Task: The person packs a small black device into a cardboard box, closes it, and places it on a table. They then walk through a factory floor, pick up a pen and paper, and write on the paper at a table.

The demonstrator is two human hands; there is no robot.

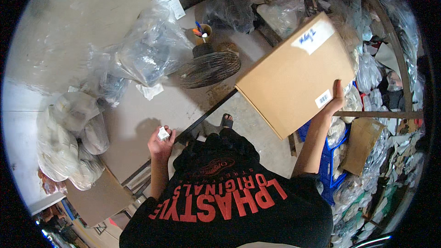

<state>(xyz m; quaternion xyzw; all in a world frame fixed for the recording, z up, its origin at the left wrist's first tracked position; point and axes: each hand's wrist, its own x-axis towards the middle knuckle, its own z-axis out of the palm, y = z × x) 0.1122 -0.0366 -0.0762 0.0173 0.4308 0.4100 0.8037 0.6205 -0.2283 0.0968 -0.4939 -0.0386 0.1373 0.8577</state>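
Head view, right hand [334, 100]: clamped on the lower right edge of a cardboard box [289, 76], with thumb pressed flat on the upper face and the other fingers hidden underneath.
Cardboard box: closed, held tilted at the person's right, beside the table [138, 110]; cannot tell whether touching the table's edge.
Box face: marked with a white label [314, 36] bearing blue handwriting at the far corner, and a barcode sticker [323, 98] just beside the thumb.
Left hand [161, 146]: turned palm up over the table, with fingers curled around a small white piece [163, 133].
Table: bearing a dark wire-caged fan [210, 70], a cup of pens [202, 34] just beyond the fan, and a heap of clear plastic [151, 48] to the fan's left.
Far left: piled with whitish plastic bags [69, 133], well apart from the left hand.
Right side: crowded with plastic-wrapped goods [367, 73], a blue crate [327, 170] and a brown cardboard piece [364, 144].
Below: showing a black shirt [239, 202] with red lettering and a sandalled foot [227, 120].
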